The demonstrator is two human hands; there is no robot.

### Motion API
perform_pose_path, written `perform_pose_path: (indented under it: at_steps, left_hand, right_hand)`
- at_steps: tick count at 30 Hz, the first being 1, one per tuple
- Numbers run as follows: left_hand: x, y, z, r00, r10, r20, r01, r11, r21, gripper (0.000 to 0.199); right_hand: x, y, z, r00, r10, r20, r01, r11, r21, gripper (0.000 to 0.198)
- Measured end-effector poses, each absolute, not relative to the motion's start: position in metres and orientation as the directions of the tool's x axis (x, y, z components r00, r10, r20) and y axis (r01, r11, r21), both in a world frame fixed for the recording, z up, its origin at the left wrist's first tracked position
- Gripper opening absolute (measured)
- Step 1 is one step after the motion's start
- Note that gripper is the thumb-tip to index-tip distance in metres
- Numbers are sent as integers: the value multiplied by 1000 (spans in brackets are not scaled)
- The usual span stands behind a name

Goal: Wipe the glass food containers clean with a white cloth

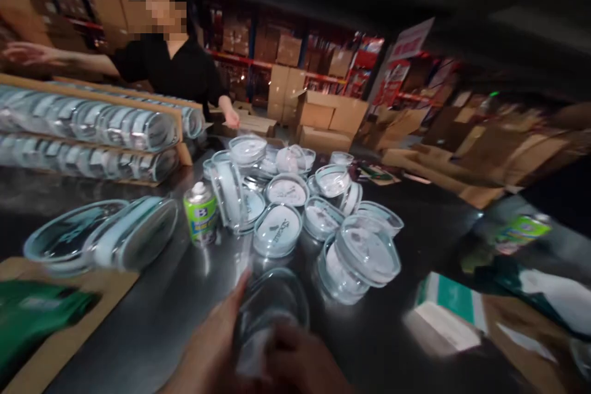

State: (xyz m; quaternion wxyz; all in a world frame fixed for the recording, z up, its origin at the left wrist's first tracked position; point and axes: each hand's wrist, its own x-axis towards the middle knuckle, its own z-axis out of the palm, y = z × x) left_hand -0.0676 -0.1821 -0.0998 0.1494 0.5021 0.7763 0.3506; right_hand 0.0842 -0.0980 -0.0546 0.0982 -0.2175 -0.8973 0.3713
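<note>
Low in the picture, my left hand grips the left side of a clear oval case. My right hand, smeared by motion, is closed at the case's near side. Something whitish shows between the two hands, too blurred to name. Just beyond lies a loose heap of similar clear oval cases with pale blue rims, some with dark lettering. A green-labelled spray can stands upright left of the heap. More oval cases lean together at the left.
Filled cardboard trays of cases are stacked at the back left, with a co-worker behind them. A green-and-white box and another green can lie at the right. Cardboard boxes and racks stand beyond the dark table.
</note>
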Motion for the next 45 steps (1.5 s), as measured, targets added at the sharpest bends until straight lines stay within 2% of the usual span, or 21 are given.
perform_pose_path:
  at_steps: [1, 2, 4, 6, 8, 11, 12, 13, 16, 18, 22, 25, 27, 29, 31, 35, 37, 38, 40, 43, 45]
  left_hand:
    - [-67, -186, -96, -398, 914, 78, 687, 241, 685, 129]
    - [-67, -189, -91, -364, 930, 48, 688, 234, 687, 133]
    - [-67, -190, -83, -317, 948, 36, 689, 204, 696, 135]
    - [-69, -190, -78, -310, 950, 50, 693, 190, 695, 134]
    - [-71, -190, -78, -327, 943, 54, 690, 200, 696, 134]
    - [-71, -191, -82, -334, 941, 57, 673, 196, 714, 138]
    - [-71, -191, -83, -324, 944, 65, 670, 180, 720, 138]
    - [-70, -191, -84, -312, 947, 72, 667, 165, 726, 138]
    - [-69, -190, -82, -307, 949, 67, 660, 162, 733, 137]
    - [-68, -190, -82, -314, 947, 64, 663, 171, 728, 141]
    - [-71, -193, -89, -321, 940, 114, 670, 141, 729, 143]
    - [-72, -194, -91, -324, 939, 114, 674, 144, 724, 149]
    - [-72, -193, -88, -310, 946, 98, 674, 146, 724, 154]
    - [-71, -192, -84, -312, 948, 67, 662, 166, 731, 154]
    - [-71, -192, -82, -344, 939, 13, 631, 221, 744, 154]
    - [-73, -192, -86, -367, 929, -34, 567, 253, 784, 146]
    - [-73, -193, -87, -355, 935, -19, 569, 232, 789, 145]
    - [-73, -193, -87, -354, 935, -24, 572, 237, 785, 147]
    - [-72, -194, -83, -355, 934, -46, 576, 257, 776, 153]
    - [-70, -193, -78, -364, 929, -58, 574, 274, 772, 153]
    - [-71, -192, -78, -375, 925, -62, 560, 279, 780, 151]
  right_hand:
    - [94, -92, -49, -916, 398, 50, 244, 653, -717, 12]
    - [101, -83, -45, -908, 410, 85, 233, 664, -710, 22]
    - [100, -67, -45, -839, 521, 160, 355, 745, -564, 26]
    - [87, -65, -52, -804, 566, 182, 424, 761, -492, 29]
    - [77, -78, -59, -854, 492, 170, 351, 785, -510, 27]
    - [87, -93, -55, -947, 281, 156, 124, 768, -628, 15]
    - [94, -91, -52, -954, 262, 148, 108, 755, -646, 16]
    - [99, -85, -48, -949, 284, 138, 134, 757, -639, 19]
    - [94, -62, -45, -862, 486, 147, 362, 791, -493, 29]
    - [75, -61, -51, -831, 528, 174, 401, 787, -469, 28]
    - [57, -96, -58, -921, 361, 149, 241, 826, -510, 11]
    - [84, -98, -46, -961, 257, 102, 156, 809, -567, 20]
    - [98, -78, -37, -922, 385, 46, 305, 794, -526, 29]
    - [95, -60, -34, -832, 552, 48, 487, 770, -412, 25]
    - [76, -59, -37, -810, 581, 78, 514, 767, -385, 26]
    - [56, -98, -42, -932, 358, 52, 297, 838, -457, 16]
    - [71, -106, -37, -963, 267, 24, 213, 816, -537, 17]
    - [81, -102, -34, -965, 262, 5, 209, 782, -587, 18]
    - [95, -83, -31, -934, 358, -3, 294, 762, -577, 24]
    - [87, -62, -36, -831, 555, 46, 485, 762, -429, 28]
    - [69, -70, -43, -852, 521, 59, 449, 784, -428, 24]
